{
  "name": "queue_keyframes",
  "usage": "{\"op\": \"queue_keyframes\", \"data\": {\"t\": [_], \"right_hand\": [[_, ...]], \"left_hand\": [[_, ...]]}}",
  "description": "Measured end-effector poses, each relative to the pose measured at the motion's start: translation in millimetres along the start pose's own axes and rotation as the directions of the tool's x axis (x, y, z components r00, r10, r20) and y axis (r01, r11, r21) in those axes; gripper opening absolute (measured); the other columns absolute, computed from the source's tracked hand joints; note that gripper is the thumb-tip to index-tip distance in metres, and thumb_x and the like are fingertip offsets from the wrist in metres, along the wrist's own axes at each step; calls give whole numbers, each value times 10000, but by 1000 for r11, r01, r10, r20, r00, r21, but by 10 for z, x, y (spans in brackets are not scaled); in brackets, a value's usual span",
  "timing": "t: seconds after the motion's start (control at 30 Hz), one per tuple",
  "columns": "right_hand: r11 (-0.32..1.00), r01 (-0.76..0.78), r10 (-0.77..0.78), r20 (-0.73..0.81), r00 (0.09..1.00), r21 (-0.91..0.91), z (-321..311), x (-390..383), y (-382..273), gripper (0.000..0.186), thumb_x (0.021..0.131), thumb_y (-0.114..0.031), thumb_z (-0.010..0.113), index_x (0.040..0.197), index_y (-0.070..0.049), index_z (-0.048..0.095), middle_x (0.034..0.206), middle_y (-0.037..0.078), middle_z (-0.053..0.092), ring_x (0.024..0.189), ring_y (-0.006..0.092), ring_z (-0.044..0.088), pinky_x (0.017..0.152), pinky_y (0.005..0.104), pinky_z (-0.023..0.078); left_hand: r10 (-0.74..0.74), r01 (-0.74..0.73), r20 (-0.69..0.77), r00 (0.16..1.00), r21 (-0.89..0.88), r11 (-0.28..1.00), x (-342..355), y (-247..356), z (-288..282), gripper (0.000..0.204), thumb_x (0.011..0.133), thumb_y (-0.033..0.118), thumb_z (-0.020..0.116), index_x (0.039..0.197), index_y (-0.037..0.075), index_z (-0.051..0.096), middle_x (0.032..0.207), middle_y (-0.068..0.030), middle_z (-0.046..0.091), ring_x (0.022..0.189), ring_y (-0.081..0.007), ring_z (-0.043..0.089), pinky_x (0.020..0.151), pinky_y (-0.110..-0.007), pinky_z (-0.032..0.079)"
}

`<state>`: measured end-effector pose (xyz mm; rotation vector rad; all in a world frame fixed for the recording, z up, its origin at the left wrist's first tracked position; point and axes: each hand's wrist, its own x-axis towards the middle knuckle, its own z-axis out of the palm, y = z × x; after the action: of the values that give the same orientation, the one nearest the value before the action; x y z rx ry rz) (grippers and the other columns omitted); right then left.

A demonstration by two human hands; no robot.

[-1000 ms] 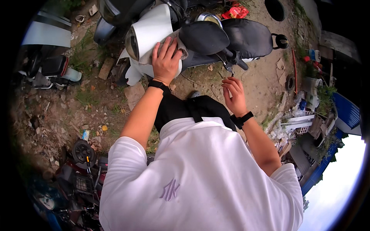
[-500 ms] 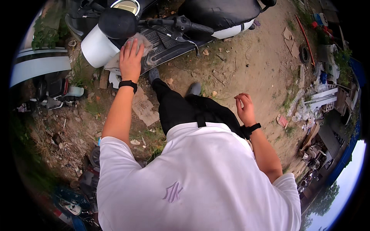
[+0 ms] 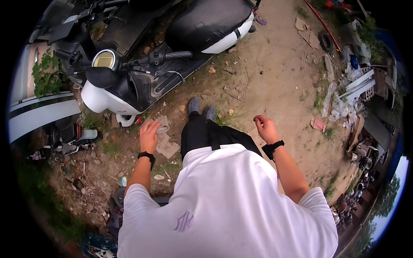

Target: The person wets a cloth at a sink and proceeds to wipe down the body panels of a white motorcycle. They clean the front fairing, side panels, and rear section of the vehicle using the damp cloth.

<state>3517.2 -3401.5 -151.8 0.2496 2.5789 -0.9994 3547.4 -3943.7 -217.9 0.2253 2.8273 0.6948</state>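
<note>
My left hand (image 3: 149, 136) is held out in front of the white-and-black electric scooter (image 3: 107, 95), apart from it. It is closed on a crumpled greyish rag (image 3: 163, 124), which sticks out beside the thumb. My right hand (image 3: 266, 130) hangs in the air over the dirt on the right, fingers loosely bent, with nothing visible in it. The scooter's round display (image 3: 103, 59), dark mirror (image 3: 102, 77), handlebar grip (image 3: 178, 55) and black seat (image 3: 206, 26) lie beyond my left hand.
Flattened cardboard (image 3: 167, 146) lies on the ground near my left hand. A second parked scooter (image 3: 71, 133) is at the far left. On the right are an old tyre (image 3: 325, 41), a red pole (image 3: 320, 21), white boards (image 3: 360, 86) and heaped scrap.
My left hand has come off the scooter's front panel and drawn back with the rag. I have stepped back from the scooter. My right hand stays loosely bent.
</note>
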Motion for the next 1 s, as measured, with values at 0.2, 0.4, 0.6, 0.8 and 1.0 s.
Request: {"op": "queue_keyframes", "data": {"t": [0.2,0.4,0.6,0.8,1.0], "right_hand": [[985,161,-171,190,967,67,-83,580,-844,360,979,-161,675,1318,-42,643,1226,178,718,1111,329,689,970,413,543],[679,14,-243,207,948,734,-486,916,-1280,727,984,-279,742,1571,-27,396,1500,161,546,1387,248,523,1167,391,406],[755,209,-292,34,956,621,-1205,1124,-944,906,908,-268,820,1616,-31,306,1539,172,499,1408,278,504,1159,401,418],[917,361,-303,-296,906,167,-1898,1261,-275,858,855,-183,773,1593,-76,351,1460,200,541,1194,396,644,980,448,553],[808,554,-431,-443,786,198,-2477,1504,233,545,913,-51,541,1458,-55,530,1334,204,639,1051,388,701,910,438,569]], "left_hand": [[-88,-28,-102,991,-796,605,1214,1356,24,515,852,-118,582,1337,35,665,1341,-142,702,1220,-273,675,1058,-371,499],[39,267,276,960,-867,-420,2152,2429,8,355,1040,125,593,1374,5,582,1297,-101,676,1167,-209,660,1020,-357,524],[118,327,305,945,-894,-307,2688,3313,21,405,1051,176,590,1418,13,542,1320,-106,661,1182,-212,652,1012,-360,530],[72,98,108,992,-987,129,3076,4430,268,546,1000,258,729,1416,-25,517,1311,-119,636,1202,-177,601,1030,-325,482],[191,-145,-64,980,-883,447,3292,5292,230,438,985,207,761,1292,-26,552,1167,-80,658,1054,-138,618,944,-298,500]]}}
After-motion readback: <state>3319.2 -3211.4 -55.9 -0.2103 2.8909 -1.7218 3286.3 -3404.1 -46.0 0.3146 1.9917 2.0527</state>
